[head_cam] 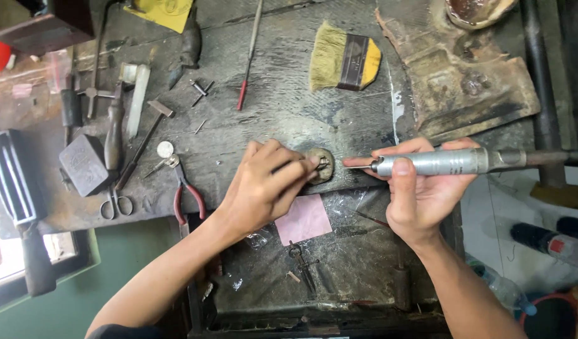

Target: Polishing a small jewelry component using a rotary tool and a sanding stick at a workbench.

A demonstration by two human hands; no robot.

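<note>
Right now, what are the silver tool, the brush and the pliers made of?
The tool in the right hand looks like metal: a dull silver-grey barrel with a soft shine. The brush seems to have pale straw-like bristles, a dark band and a yellow handle, probably wood or plastic. The pliers look like dark steel with red, likely rubber-coated, handles.

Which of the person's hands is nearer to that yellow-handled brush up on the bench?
Right. The right hand, holding the silver rotary tool, sits just below-right of the brush; the left hand lies farther down-left, pinching a small metal piece.
</note>
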